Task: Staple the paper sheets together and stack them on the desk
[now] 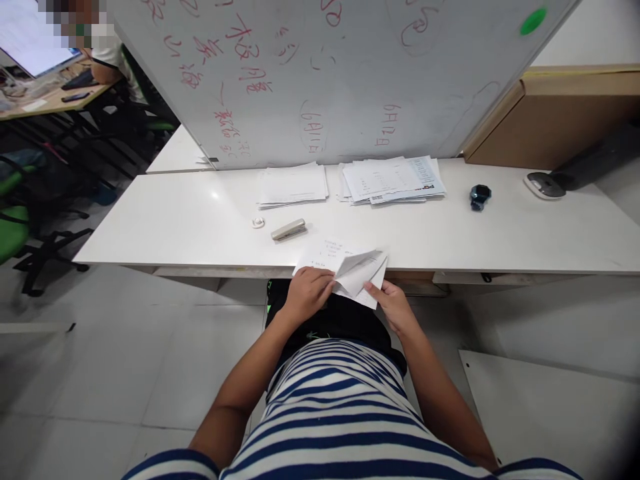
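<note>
Several printed paper sheets (367,272) lie over the near edge of the desk, with one corner lifted and curled. My left hand (309,293) has its fingers bent over the left side of the sheets, pressing or gripping them. At the lower right corner, my right hand (393,303) pinches the paper between thumb and fingers. Just beyond my left hand, a grey stapler (289,230) rests on the desk. A small white round object (258,223) sits to the stapler's left; its kind is unclear.
Two paper stacks, a left one (294,185) and a right one (385,180), lie before a whiteboard (345,73). A dark watch (480,195), a computer mouse (545,186) and a cardboard box (530,127) are on the right. Another person (107,63) sits at the far left.
</note>
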Tool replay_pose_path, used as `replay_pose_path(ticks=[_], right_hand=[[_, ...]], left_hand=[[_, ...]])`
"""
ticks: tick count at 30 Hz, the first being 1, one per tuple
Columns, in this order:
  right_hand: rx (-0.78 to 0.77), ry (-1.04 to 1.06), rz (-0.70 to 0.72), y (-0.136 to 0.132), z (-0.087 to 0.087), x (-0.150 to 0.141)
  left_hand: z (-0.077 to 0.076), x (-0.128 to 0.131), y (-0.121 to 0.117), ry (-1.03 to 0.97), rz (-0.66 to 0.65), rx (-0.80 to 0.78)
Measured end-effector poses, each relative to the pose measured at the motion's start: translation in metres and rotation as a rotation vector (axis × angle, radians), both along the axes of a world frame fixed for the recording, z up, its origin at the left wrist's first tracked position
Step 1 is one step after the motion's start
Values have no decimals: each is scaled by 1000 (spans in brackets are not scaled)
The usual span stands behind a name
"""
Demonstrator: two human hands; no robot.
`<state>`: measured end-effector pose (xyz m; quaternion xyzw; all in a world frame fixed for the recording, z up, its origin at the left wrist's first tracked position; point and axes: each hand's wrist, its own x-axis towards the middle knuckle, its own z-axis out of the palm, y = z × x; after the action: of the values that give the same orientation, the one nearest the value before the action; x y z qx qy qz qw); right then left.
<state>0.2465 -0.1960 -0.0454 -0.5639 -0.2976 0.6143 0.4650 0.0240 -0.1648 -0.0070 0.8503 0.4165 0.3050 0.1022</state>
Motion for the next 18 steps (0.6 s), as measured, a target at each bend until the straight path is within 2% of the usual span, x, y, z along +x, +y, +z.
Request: replay_pose_path(ticks=[5,8,10,13,18], right_hand=[[-5,5,-16,-1,-1,1],[-8,57,-52,-1,0,1],[-28,86,-72,0,0,2],[-43,117,-76,0,0,4],[-43,109,-68,1,2,4]], left_hand=[[6,-23,14,-276,376,34],[13,-43,22,-511,626,-55],[18,-55,26,-645,733,-121],[20,-68,30,-764,812,-163],[19,-71,29,-761,830,-160]])
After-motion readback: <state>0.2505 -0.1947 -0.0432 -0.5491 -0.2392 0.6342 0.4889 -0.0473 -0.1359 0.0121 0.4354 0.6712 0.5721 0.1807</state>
